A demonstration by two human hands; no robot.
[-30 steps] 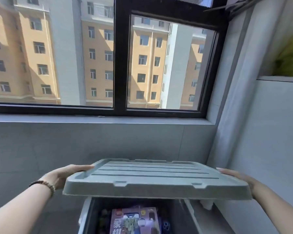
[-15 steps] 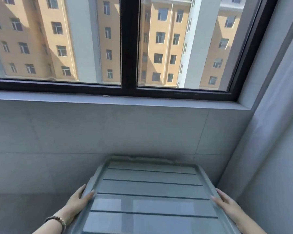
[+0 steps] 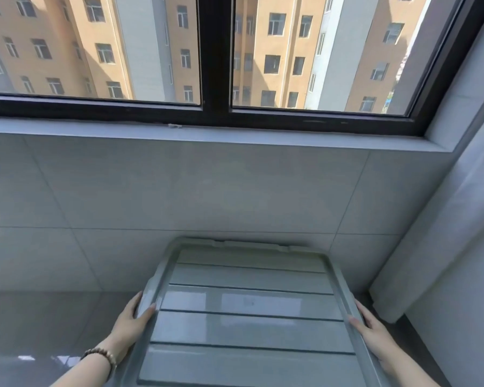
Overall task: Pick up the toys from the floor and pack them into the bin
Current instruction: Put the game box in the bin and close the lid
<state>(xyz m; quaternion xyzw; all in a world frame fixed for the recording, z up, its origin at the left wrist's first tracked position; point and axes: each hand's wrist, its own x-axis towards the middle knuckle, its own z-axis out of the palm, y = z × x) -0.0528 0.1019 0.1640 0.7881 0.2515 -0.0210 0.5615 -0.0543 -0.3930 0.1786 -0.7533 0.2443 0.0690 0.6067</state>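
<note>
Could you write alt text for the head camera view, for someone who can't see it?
Two bare hands, left hand and right hand, grip opposite edges of a ribbed grey-green plastic bin lid, below a dark-framed window.

Head view, downward, close above lid (image 3: 249,317)

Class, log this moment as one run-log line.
stage: closing bin | lid: flat, under window | left hand: on left edge | right hand: on right edge

Both forearms are bare with no sleeves, the left hand (image 3: 129,321) has a bracelet of brown round beads (image 3: 102,356) at its wrist, and the right hand (image 3: 372,332) wears nothing.
</note>
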